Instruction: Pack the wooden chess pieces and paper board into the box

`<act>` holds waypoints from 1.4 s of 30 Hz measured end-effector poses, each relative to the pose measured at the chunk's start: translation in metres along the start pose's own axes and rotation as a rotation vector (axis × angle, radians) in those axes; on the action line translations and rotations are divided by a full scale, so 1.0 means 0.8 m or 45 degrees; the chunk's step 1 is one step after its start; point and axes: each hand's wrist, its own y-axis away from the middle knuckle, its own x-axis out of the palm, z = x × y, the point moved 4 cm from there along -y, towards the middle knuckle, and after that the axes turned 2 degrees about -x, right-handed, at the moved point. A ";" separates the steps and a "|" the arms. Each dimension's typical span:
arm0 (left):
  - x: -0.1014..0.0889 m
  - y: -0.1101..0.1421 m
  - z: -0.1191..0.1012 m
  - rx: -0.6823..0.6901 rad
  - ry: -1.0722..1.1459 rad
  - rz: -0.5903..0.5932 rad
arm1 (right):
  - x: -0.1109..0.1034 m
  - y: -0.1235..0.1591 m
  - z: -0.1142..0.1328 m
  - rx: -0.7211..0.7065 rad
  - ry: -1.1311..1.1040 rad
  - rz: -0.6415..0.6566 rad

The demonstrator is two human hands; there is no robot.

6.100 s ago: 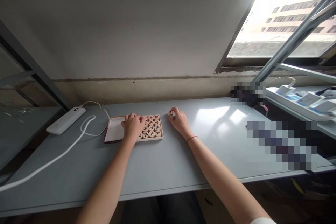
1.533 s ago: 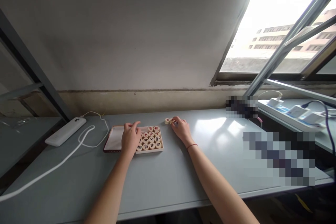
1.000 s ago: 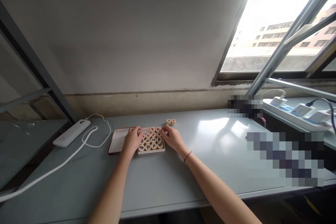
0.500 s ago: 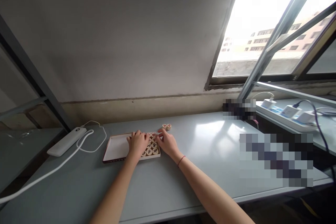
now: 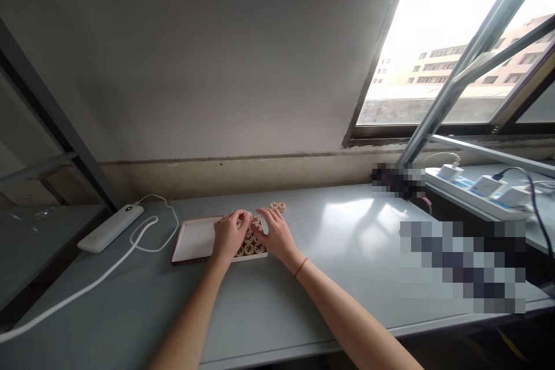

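A shallow red-edged tray (image 5: 193,240) lies on the grey table (image 5: 329,254). Its right part holds several round wooden chess pieces (image 5: 250,248); its left part is bare. My left hand (image 5: 229,236) rests over the pieces with its fingers curled, pinching what looks like a chess piece at the tray's far edge. My right hand (image 5: 278,235) lies at the tray's right edge, fingers stretched and apart, tips by a piece between the two hands. Two loose pieces (image 5: 278,206) sit on the table just beyond my right hand.
A white power bank (image 5: 110,228) with a looping white cable (image 5: 145,230) lies left of the tray. A power strip with plugged chargers (image 5: 477,188) sits on a shelf at the right. A wall runs behind the table and a metal frame (image 5: 52,121) stands left.
My right hand left the two loose pieces and moved left onto the tray's right edge. My left hand's fingers curled up at the tray's far edge. The camera shifted slightly.
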 end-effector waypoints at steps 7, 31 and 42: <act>0.005 0.006 -0.005 -0.066 0.506 0.086 | -0.008 -0.002 0.017 -0.092 -0.086 -0.027; 0.014 0.008 -0.001 -0.069 0.422 0.002 | -0.045 0.008 -0.090 0.423 0.254 -0.105; 0.019 0.019 -0.020 0.278 0.019 -0.011 | -0.023 -0.010 -0.013 0.317 -0.366 0.030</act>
